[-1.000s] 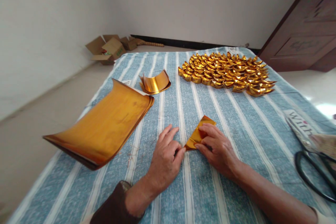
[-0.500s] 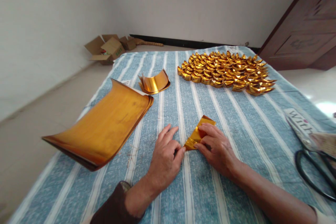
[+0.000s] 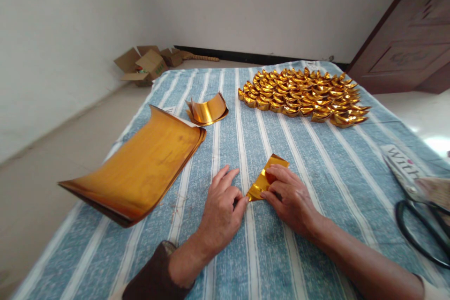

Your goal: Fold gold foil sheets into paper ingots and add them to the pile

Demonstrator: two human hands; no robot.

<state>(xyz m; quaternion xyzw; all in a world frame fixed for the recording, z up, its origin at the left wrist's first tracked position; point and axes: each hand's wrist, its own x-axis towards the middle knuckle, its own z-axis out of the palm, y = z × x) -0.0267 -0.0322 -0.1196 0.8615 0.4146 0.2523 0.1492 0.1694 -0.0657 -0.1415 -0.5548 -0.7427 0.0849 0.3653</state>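
Observation:
A small folded piece of gold foil paper [image 3: 262, 183] lies slantwise on the striped cloth in front of me. My left hand [image 3: 223, 213] has its thumb and forefinger together at the paper's lower left corner, the other fingers stretched over the cloth. On the paper's right side, the curled fingers and thumb of my right hand [image 3: 290, 199] hold it down, covering part of it. Beyond, to the left, sit a small stack of curved gold foil strips [image 3: 207, 111] and a larger stack of gold foil sheets [image 3: 140, 168]. Many folded gold foil ingots [image 3: 298, 93] stand in rows at the far right.
Scissors with black handles [image 3: 416, 229] lie at the right, beside a brownish thing partly out of frame. The blue and white striped cloth [image 3: 228, 145] covers the table. Open cardboard boxes [image 3: 151, 63] are on the floor at the back left; a dark red door [image 3: 404, 51] stands back right.
Both hands stay at the folded gold foil paper in nearly the same pose. The view has shifted very slightly; nothing else has visibly moved.

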